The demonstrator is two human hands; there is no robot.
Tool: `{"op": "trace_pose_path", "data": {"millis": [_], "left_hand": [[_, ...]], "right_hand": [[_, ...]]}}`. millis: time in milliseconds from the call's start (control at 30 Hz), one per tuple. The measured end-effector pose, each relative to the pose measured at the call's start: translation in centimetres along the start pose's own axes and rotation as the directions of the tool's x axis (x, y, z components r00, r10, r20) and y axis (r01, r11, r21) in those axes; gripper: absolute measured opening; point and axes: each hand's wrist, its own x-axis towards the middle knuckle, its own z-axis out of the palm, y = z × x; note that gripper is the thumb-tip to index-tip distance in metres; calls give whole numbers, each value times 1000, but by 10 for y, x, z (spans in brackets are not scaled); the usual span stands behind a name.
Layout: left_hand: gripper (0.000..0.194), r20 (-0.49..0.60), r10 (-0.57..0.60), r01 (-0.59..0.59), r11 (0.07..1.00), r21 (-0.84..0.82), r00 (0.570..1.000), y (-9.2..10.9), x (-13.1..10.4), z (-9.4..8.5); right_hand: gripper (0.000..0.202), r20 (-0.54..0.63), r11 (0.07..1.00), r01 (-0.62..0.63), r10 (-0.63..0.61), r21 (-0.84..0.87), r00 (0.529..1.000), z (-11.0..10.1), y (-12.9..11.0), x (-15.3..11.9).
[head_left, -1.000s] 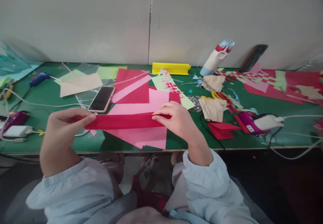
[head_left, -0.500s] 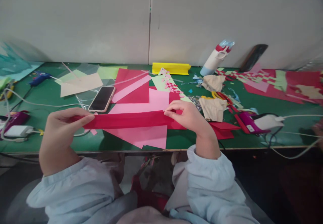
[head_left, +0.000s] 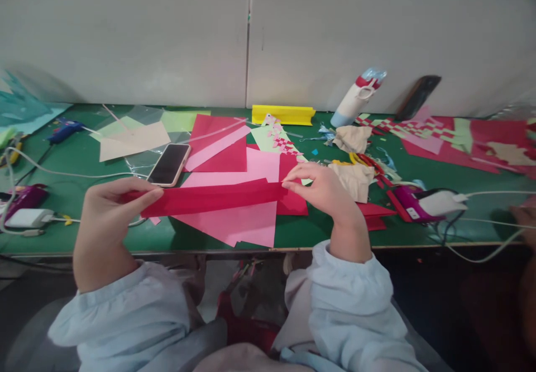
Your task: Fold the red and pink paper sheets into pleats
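- Green desk (head_left: 427,171), pale wall (head_left: 167,37) behind it.
- My left hand (head_left: 106,215) and right hand (head_left: 324,187) each pinch an end of the red strip (head_left: 218,198), over the desk near its front edge.
- Pink paper (head_left: 234,225) lies below it, a phone (head_left: 170,164) just behind.

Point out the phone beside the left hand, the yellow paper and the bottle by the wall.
Phone (head_left: 170,163): head view, on its dark screen.
Yellow paper (head_left: 282,115): head view, on its front face.
Bottle (head_left: 354,103): head view, on its white body.
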Motion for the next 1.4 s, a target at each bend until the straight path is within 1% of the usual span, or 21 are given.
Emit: {"op": "trace_pose_path", "data": {"millis": [133,300,367,500,633,833,933,1000,1100,1167,1300,1400], "left_hand": [[15,-7,66,-66,998,13,998,9,-7,10],[14,58,105,-105,994,7,993,11,-9,15],[14,82,148,-149,989,12,986,11,-8,17],[9,130,264,-272,961,48,956,12,-8,24],[9,181,335,-353,932,81,925,18,-12,35],[8,286,361,-404,909,106,887,26,-17,50],[8,348,367,-424,900,103,863,27,-17,54],[9,366,368,-427,899,94,855,27,-17,55],[11,369,345,-404,910,92,863,26,-15,51],[11,353,317,-373,922,102,880,23,-13,46],[13,271,271,-315,940,134,924,17,-9,30],[15,213,240,-271,954,131,947,10,-7,18]], "right_hand": [[13,22,998,26,-25,-53,999,5,-12,2],[9,119,997,66,-63,-24,991,17,-29,6],[8,138,997,74,-70,-22,988,22,-36,7],[9,129,994,87,-78,-66,989,35,-48,9],[9,106,988,119,-108,-100,989,48,-58,12],[14,97,971,210,-200,-112,975,65,-75,16],[20,108,954,271,-258,-127,960,70,-82,16],[22,111,947,296,-282,-127,953,72,-84,16],[21,113,951,286,-274,-116,955,70,-81,17],[20,109,958,261,-249,-117,962,65,-77,18],[18,91,973,206,-196,-107,976,53,-63,17],[14,112,981,177,-168,-74,979,42,-52,15]]}}
